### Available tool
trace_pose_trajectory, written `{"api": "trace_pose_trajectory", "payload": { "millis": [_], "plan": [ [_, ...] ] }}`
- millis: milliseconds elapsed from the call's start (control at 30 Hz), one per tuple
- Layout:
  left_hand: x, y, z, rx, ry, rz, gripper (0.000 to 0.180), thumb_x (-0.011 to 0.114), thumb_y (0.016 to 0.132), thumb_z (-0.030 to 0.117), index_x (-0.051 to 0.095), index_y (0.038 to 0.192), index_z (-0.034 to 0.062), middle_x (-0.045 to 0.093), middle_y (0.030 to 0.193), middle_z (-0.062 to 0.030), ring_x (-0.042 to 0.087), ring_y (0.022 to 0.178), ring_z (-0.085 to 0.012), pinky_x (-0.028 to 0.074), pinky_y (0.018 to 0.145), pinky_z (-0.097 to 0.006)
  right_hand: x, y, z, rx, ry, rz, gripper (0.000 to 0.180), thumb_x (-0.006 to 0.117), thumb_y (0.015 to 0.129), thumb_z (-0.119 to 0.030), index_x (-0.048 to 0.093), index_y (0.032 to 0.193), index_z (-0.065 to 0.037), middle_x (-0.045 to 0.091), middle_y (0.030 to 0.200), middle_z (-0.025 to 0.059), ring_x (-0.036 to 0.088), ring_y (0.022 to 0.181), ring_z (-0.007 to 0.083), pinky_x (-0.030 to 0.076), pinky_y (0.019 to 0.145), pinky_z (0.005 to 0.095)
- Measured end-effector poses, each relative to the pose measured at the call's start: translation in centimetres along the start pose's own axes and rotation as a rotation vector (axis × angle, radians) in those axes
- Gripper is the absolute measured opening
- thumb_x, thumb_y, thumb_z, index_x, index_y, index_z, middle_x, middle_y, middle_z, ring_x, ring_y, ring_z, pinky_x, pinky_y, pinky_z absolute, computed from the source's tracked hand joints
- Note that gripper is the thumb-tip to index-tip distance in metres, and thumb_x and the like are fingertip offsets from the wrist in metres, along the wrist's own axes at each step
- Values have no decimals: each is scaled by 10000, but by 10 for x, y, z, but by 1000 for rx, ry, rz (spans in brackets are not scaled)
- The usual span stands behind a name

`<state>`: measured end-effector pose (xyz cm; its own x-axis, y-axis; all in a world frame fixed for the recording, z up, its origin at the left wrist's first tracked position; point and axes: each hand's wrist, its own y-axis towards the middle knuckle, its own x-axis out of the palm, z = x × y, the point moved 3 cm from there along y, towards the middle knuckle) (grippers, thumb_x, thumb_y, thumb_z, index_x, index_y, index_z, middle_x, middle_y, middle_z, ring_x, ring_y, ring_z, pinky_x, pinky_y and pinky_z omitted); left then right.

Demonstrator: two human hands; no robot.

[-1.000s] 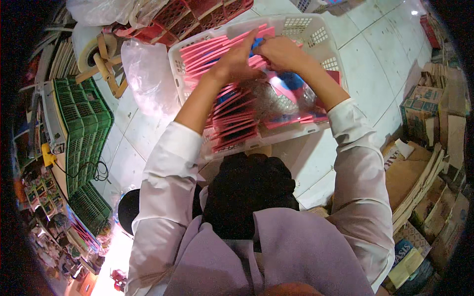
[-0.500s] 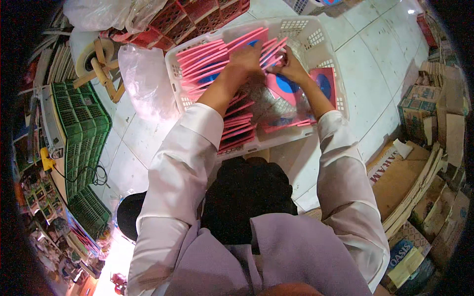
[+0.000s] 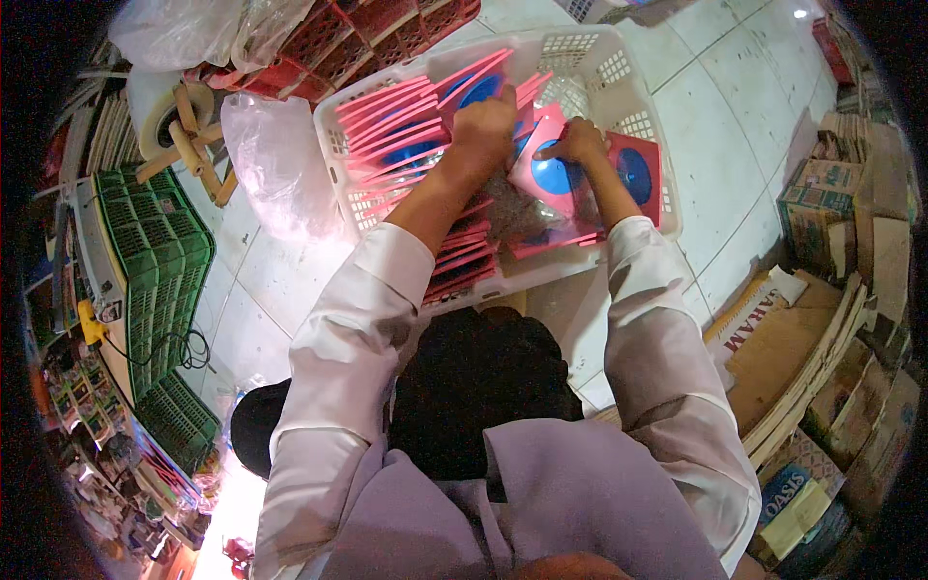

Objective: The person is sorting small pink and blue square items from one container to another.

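A white plastic basket (image 3: pixel 483 295) holds many flat square pink panels with blue round centres. Among the upright panels, my left hand (image 3: pixel 483 129) is closed on the edges of a few pink panels (image 3: pixel 527 97); its fingertips are partly hidden. Just to the right, my right hand (image 3: pixel 582 145) grips a pink panel with a blue disc (image 3: pixel 553 177) by its upper right edge, thumb over the face. This panel is tilted so its blue face shows. Another blue-centred panel (image 3: pixel 634 172) leans at the basket's right side. Rows of panels (image 3: pixel 391 116) stand on the left.
A red crate (image 3: pixel 358 43) stands behind the basket, and a clear plastic bag (image 3: pixel 275 169) lies to its left. Farther left are a wooden frame (image 3: pixel 193 145) and a green crate (image 3: pixel 159 261). Stacked cardboard (image 3: pixel 773 358) lines the right side of the tiled floor (image 3: pixel 720 126).
My right hand has moved slightly down and right, turning a pink panel so that its blue disc faces up. My left hand stays near the same place among the panels.
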<state>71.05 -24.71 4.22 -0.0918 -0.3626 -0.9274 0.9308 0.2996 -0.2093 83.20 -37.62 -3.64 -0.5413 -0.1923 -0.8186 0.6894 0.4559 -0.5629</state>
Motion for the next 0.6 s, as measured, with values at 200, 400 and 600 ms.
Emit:
{"api": "trace_pose_trajectory", "payload": {
  "millis": [200,400,600],
  "plan": [
    [-4,-4,2,68,-33,208,481,611,651,93,455,1089,-31,618,818,-186,628,740,-339,508,624,-426,12,25,42,-84,278,-132,868,820,457,-518,571,1058,56,592,1083,221,590,980,302,472,816,372],
    [5,-3,-10,124,-36,312,456,574,658,71,457,1084,-39,608,765,-188,622,690,-331,496,576,-432,-53,-45,37,-218,117,286,690,801,561,-377,570,1094,-4,627,977,207,618,892,323,490,755,372],
    [19,17,-37,150,-210,60,586,589,740,215,386,1251,11,570,1048,-243,571,932,-381,456,796,-460,-87,-111,26,-201,26,467,348,699,715,-283,579,964,-72,640,785,139,613,769,319,433,708,410]
  ]
}}
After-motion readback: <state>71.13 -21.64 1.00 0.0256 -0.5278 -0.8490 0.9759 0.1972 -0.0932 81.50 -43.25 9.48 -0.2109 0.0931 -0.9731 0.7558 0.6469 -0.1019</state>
